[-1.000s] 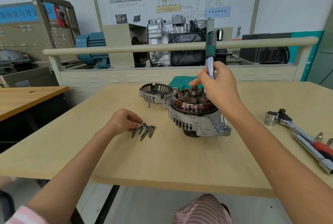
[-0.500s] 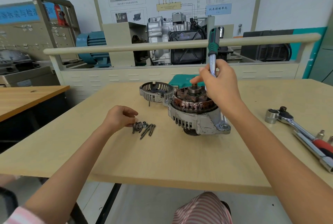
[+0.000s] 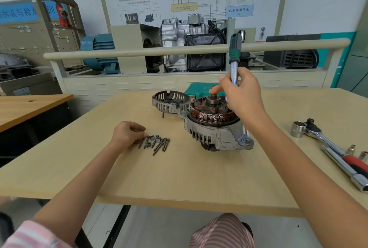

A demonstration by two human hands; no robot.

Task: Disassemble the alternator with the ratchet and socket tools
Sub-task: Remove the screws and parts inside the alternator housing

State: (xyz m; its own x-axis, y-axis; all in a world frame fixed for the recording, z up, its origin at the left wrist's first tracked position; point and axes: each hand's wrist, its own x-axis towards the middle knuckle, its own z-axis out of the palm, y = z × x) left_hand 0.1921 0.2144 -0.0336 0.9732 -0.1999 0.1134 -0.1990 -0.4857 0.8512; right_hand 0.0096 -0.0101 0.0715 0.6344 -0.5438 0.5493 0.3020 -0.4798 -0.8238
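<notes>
Head view, and the right hand (image 3: 242, 96) is up at centre frame, fingers wrapped round the metal shank of a green-handled ratchet (image 3: 234, 52) that stands nearly upright, forefinger stretched out over the alternator's shaft. Left hand (image 3: 127, 134) sits lower left of centre, fingers curled loosely, tips touching the nearest of the loose bolts (image 3: 157, 143); whether it actually pinches one, I cannot tell. Alternator (image 3: 215, 128) stands mid-table, copper windings exposed, mounting ear towards the lower right. Its removed end cover (image 3: 171, 102) lies touching it on the upper left, with a teal case (image 3: 197, 90) just behind. Out at the right edge of the frame, a second ratchet (image 3: 314, 130) and a red-handled tool (image 3: 356, 165) lie near the table's side. Plenty of bare table (image 3: 179, 178) along the near edge, between both forearms.
</notes>
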